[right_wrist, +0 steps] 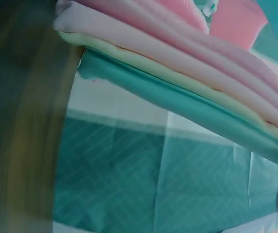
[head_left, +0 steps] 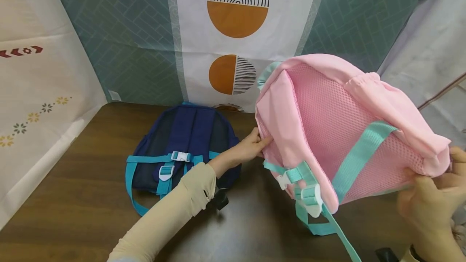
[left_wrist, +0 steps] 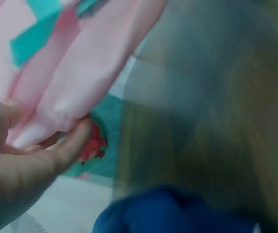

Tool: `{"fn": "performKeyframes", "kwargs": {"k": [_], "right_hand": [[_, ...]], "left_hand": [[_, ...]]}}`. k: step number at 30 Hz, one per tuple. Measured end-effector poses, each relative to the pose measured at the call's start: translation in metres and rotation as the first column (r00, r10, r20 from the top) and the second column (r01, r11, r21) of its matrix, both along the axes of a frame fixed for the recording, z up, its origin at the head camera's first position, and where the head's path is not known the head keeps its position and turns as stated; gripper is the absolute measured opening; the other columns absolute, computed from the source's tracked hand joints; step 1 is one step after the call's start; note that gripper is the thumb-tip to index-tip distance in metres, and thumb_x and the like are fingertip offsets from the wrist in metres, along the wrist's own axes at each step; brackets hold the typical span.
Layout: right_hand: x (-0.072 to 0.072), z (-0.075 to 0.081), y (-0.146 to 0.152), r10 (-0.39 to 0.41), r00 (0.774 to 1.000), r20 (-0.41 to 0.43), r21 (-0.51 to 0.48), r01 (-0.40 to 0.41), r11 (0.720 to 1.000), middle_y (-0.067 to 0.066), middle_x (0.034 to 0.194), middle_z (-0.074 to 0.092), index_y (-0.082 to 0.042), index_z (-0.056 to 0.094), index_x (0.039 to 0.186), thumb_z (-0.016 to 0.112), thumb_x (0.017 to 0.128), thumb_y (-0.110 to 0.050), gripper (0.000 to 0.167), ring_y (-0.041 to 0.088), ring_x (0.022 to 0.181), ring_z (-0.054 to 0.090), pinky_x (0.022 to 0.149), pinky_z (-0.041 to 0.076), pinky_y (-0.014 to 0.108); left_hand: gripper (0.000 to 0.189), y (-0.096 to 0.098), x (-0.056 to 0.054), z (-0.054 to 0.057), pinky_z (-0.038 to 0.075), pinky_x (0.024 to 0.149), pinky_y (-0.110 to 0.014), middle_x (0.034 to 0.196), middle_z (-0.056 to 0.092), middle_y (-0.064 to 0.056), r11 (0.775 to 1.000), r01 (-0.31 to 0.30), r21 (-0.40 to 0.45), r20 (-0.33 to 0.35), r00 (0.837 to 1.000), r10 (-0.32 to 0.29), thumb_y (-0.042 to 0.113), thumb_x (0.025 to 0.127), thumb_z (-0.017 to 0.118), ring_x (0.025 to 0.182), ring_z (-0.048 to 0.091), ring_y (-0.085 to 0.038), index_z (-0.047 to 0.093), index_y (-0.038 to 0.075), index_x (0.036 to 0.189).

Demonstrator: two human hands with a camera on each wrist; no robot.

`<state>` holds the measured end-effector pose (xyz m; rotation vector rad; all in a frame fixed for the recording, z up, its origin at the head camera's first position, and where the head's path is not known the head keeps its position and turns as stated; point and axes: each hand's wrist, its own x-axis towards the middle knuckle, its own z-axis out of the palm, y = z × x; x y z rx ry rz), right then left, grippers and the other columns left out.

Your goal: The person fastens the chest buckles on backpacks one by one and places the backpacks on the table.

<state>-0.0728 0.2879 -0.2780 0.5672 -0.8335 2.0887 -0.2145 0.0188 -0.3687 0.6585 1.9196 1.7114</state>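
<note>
A: What's the biggest thing there?
B: The brown table (head_left: 73,213). Over it, on the right, is a pink backpack (head_left: 335,116), held up by two hands with its netted back showing.
A: Is it heavy?
B: I'd guess it's light. It looks soft and floppy, and it should bend if you squeeze it. I don't think it would break, and the net shouldn't be slippery.
A: Where should you grab it?
B: By its thick edges, I think, one on each side, so it doesn't sag in the middle.
A: And the other bag?
B: That blue backpack (head_left: 191,128) lies on the table, to the left of the pink one. The left arm reaches over part of it.
A: What are the hands doing?
B: The right hand (head_left: 433,193) grips the bottom right corner, thumb in front. Its other fingers are mostly hidden, so I can't tell how tight they are. The left hand (head_left: 251,144) pinches the left edge, with thumb and fingers close together on the cloth.
A: Any little bits?
B: A flat teal strap (head_left: 360,157) crosses the net. Smallest is a white buckle (head_left: 314,209), dangling at the front. It looks hard, so it might knock on things.
</note>
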Motion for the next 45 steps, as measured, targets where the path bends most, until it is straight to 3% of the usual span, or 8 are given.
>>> {"fn": "performKeyframes", "kwargs": {"k": [7, 10, 14, 17, 21, 24, 37, 45], "right_hand": [[0.017, -0.022, 0.026, -0.036, 0.972, 0.233, 0.342, -0.048, 0.939, 0.021, 0.114, 0.045, 0.003, 0.028, 0.133, 0.030, 0.061, 0.043, 0.082, 0.024, 0.096, 0.054, 0.068, 0.053, 0.022], [0.023, -0.027, 0.042, -0.125, 0.896, 0.426, 0.565, -0.155, 0.811, 0.011, 0.119, 0.049, -0.006, 0.025, 0.142, 0.046, 0.070, 0.037, 0.086, 0.014, 0.100, 0.059, 0.074, 0.052, 0.019], [0.026, -0.040, 0.056, -0.469, 0.705, 0.532, 0.812, -0.267, 0.520, -0.008, 0.108, 0.052, -0.023, 0.030, 0.140, 0.056, 0.085, 0.013, 0.072, -0.002, 0.087, 0.057, 0.066, 0.049, 0.014], [0.024, -0.054, 0.063, -0.641, 0.581, 0.501, 0.865, -0.351, 0.358, -0.018, 0.103, 0.048, -0.032, 0.028, 0.136, 0.057, 0.091, -0.004, 0.060, -0.008, 0.085, 0.052, 0.063, 0.045, 0.012], [0.019, -0.073, 0.069, -0.659, 0.503, 0.559, 0.819, -0.462, 0.341, -0.014, 0.109, 0.045, -0.017, 0.021, 0.141, 0.054, 0.095, -0.017, 0.057, -0.009, 0.089, 0.048, 0.067, 0.045, 0.013], [0.015, -0.081, 0.069, -0.654, 0.457, 0.603, 0.776, -0.526, 0.347, 0.002, 0.119, 0.043, -0.004, 0.012, 0.144, 0.054, 0.095, -0.025, 0.068, -0.008, 0.090, 0.047, 0.068, 0.046, 0.015], [-0.017, -0.109, 0.051, -0.653, 0.447, 0.611, 0.686, -0.711, 0.154, 0.027, 0.120, 0.050, 0.006, 0.016, 0.140, 0.061, 0.089, -0.037, 0.080, 0.029, 0.100, 0.057, 0.072, 0.053, 0.034], [-0.039, -0.112, 0.058, -0.646, 0.469, 0.602, 0.668, -0.739, 0.086, 0.029, 0.122, 0.049, 0.008, 0.020, 0.138, 0.062, 0.087, -0.039, 0.081, 0.035, 0.103, 0.057, 0.077, 0.054, 0.044]], "left_hand": [[0.030, -0.017, 0.000, 0.017, 0.052, 0.077, -0.028, 0.109, 0.064, -0.018, 0.961, -0.270, 0.063, -0.319, 0.907, 0.276, 0.013, 0.094, 0.057, 0.094, 0.064, -0.024, 0.041, 0.001, 0.116], [0.029, -0.021, -0.003, 0.026, 0.050, 0.074, -0.026, 0.099, 0.068, -0.014, 0.930, -0.354, 0.097, -0.393, 0.845, 0.363, 0.016, 0.091, 0.062, 0.085, 0.063, -0.020, 0.049, 0.003, 0.113], [0.029, -0.020, -0.008, 0.033, 0.043, 0.067, -0.024, 0.084, 0.070, -0.007, 0.903, -0.422, 0.080, -0.464, 0.786, 0.408, 0.023, 0.087, 0.067, 0.073, 0.056, -0.015, 0.060, 0.007, 0.110], [0.034, -0.016, -0.010, 0.034, 0.043, 0.066, -0.023, 0.084, 0.068, -0.005, 0.917, -0.399, 0.013, -0.476, 0.804, 0.357, 0.027, 0.087, 0.067, 0.074, 0.055, -0.015, 0.062, 0.009, 0.116], [0.061, -0.012, -0.009, 0.031, 0.050, 0.075, -0.023, 0.110, 0.062, -0.004, 0.961, -0.246, -0.128, -0.421, 0.890, 0.172, 0.032, 0.084, 0.069, 0.092, 0.058, -0.015, 0.046, 0.012, 0.137], [0.086, -0.011, -0.008, 0.031, 0.049, 0.088, -0.030, 0.131, 0.049, -0.008, 0.963, -0.138, -0.229, -0.407, 0.913, 0.034, 0.032, 0.080, 0.073, 0.109, 0.053, -0.018, 0.025, 0.014, 0.149], [0.073, -0.017, -0.024, 0.007, 0.034, 0.105, -0.042, 0.134, 0.046, -0.021, 0.878, -0.159, -0.451, -0.517, 0.848, -0.112, 0.009, 0.079, 0.071, 0.125, 0.042, -0.032, 0.035, 0.001, 0.142], [0.061, -0.020, -0.025, -0.009, 0.031, 0.107, -0.044, 0.134, 0.046, -0.023, 0.833, -0.200, -0.516, -0.478, 0.874, -0.087, 0.010, 0.083, 0.068, 0.128, 0.039, -0.035, 0.042, -0.003, 0.137]]}}
